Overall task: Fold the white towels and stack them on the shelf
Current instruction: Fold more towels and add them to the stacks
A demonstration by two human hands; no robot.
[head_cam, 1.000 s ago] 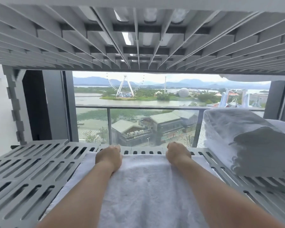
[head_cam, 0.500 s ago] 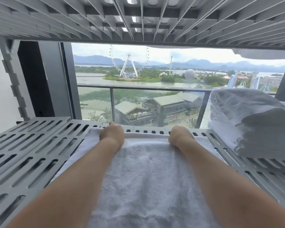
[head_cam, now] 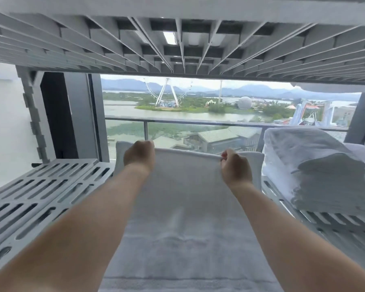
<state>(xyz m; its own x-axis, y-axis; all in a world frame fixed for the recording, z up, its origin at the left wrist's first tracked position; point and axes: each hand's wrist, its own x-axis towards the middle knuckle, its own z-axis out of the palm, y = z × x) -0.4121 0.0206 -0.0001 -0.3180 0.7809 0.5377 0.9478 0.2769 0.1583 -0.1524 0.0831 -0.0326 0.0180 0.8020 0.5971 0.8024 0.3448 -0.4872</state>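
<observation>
A white towel [head_cam: 188, 207] lies stretched along the grey slatted shelf [head_cam: 40, 197] between my arms. Its far edge is lifted off the shelf. My left hand [head_cam: 138, 153] grips that edge on the left, fingers curled over it. My right hand [head_cam: 235, 167] pinches the same edge on the right. A stack of folded white towels [head_cam: 316, 165] sits on the shelf just right of my right hand, close to the raised towel's right corner.
The ribbed underside of an upper shelf [head_cam: 181, 43] hangs low overhead. A notched grey upright [head_cam: 35, 114] stands at the far left. Behind the shelf is a window with a railing [head_cam: 198, 123]. The slatted surface stretches away to my left.
Both hands, which rested on the towel's far edge flat on the shelf, have closed on that edge and lifted it up. The view tilted slightly upward.
</observation>
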